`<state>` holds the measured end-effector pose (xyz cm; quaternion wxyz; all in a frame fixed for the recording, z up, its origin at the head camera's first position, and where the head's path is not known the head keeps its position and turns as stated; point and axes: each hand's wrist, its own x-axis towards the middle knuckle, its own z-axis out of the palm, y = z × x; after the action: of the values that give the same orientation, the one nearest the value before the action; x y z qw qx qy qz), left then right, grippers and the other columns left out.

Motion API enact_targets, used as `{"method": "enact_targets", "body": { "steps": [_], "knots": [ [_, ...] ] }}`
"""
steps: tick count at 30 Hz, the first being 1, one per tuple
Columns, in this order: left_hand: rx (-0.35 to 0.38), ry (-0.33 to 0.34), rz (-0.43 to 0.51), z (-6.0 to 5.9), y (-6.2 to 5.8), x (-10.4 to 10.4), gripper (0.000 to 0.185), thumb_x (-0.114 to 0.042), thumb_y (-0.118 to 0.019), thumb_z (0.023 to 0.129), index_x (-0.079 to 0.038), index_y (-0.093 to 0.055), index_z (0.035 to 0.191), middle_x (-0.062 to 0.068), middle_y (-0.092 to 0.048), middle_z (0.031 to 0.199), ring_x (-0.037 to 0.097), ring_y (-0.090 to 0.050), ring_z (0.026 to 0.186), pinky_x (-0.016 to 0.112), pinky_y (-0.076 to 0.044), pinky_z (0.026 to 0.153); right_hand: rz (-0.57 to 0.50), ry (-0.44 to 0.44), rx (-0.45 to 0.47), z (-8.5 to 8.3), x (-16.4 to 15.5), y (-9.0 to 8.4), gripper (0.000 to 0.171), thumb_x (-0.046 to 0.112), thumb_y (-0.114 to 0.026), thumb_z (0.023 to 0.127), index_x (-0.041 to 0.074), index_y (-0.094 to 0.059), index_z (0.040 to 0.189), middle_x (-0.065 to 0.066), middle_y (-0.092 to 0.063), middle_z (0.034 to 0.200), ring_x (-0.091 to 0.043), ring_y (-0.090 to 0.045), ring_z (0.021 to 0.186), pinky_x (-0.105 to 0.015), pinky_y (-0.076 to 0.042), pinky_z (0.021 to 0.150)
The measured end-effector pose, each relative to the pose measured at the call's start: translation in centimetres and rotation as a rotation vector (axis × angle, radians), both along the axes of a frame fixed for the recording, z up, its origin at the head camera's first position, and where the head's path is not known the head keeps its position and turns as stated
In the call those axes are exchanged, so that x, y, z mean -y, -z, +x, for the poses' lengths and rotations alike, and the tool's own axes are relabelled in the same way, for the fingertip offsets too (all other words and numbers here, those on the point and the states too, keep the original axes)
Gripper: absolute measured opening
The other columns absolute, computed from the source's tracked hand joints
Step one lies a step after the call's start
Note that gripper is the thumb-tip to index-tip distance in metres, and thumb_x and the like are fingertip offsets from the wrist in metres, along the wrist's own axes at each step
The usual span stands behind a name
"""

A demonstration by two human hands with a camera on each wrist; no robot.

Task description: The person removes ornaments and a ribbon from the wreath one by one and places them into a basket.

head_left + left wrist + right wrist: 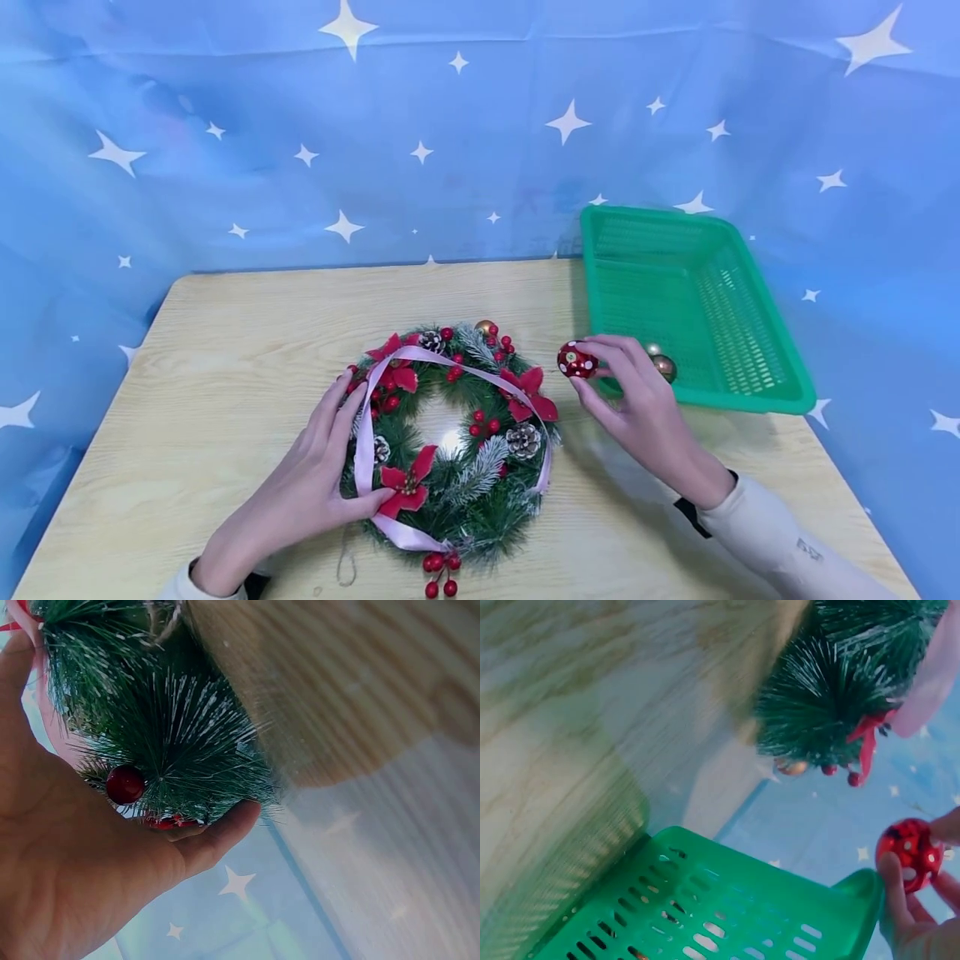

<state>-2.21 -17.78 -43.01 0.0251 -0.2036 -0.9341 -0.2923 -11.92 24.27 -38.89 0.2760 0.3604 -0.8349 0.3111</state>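
Observation:
A green Christmas wreath (457, 442) with red flowers, berries, pine cones and a pink ribbon (365, 442) lies on the wooden table (225, 350). My left hand (322, 475) rests on the wreath's left side, fingers straight over the ribbon; in the left wrist view the left hand (82, 855) lies against the wreath (172, 742) needles beside a red berry (124, 784). My right hand (630, 392) pinches a red ball with white dots (577, 360) between the wreath and the basket. The right wrist view shows the ball (910, 853) in my fingertips (895, 889).
A green plastic basket (757, 392) stands at the table's right rear, with two small gold and bronze balls (662, 365) inside near its front corner. A blue starred cloth (480, 125) hangs behind the table. A string loop (347, 567) lies by the wreath's lower left.

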Motion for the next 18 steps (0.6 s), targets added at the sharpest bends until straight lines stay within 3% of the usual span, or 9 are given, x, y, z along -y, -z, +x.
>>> {"method": "enact_targets", "body": {
  "steps": [5, 10, 13, 18],
  "knots": [
    [0.006, -0.01, 0.009, 0.2, 0.0, 0.2, 0.135, -0.049, -0.096, 0.081, -0.011, -0.009, 0.177, 0.017, -0.005, 0.18, 0.048, -0.02, 0.159, 0.079, -0.04, 0.107, -0.036, -0.005, -0.004, -0.4, -0.3, -0.4, 0.043, 0.033, -0.067, 0.111, -0.005, -0.07, 0.132, -0.021, -0.068, 0.131, -0.03, -0.07, 0.108, -0.021, -0.059, 0.087],
    [0.026, -0.013, 0.005, 0.2, 0.1, 0.4, 0.135, -0.05, -0.096, 0.082, -0.012, -0.007, 0.177, 0.016, -0.003, 0.181, 0.047, -0.017, 0.16, 0.078, -0.039, 0.109, -0.076, -0.004, 0.005, -1.1, -1.1, -0.7, 0.04, 0.026, -0.071, 0.108, -0.006, -0.07, 0.132, -0.023, -0.067, 0.131, -0.032, -0.069, 0.111, -0.017, -0.055, 0.092],
    [0.043, -0.016, 0.007, 0.2, 0.1, 0.4, 0.135, -0.052, -0.095, 0.082, -0.014, -0.006, 0.177, 0.014, -0.001, 0.181, 0.046, -0.015, 0.162, 0.078, -0.038, 0.11, -0.093, 0.01, 0.027, -1.4, -1.8, -0.8, 0.038, 0.008, -0.078, 0.099, -0.006, -0.07, 0.133, -0.022, -0.067, 0.131, -0.031, -0.068, 0.112, -0.018, -0.056, 0.092],
    [0.03, -0.002, 0.011, 0.1, 0.2, 0.2, 0.134, -0.053, -0.094, 0.083, -0.013, -0.008, 0.177, 0.015, -0.002, 0.181, 0.047, -0.016, 0.161, 0.079, -0.039, 0.108, -0.104, 0.059, 0.07, -1.8, -2.9, -0.8, 0.053, -0.018, -0.084, 0.083, -0.007, -0.069, 0.133, -0.022, -0.066, 0.13, -0.029, -0.068, 0.111, -0.016, -0.056, 0.091]
  ]
}}
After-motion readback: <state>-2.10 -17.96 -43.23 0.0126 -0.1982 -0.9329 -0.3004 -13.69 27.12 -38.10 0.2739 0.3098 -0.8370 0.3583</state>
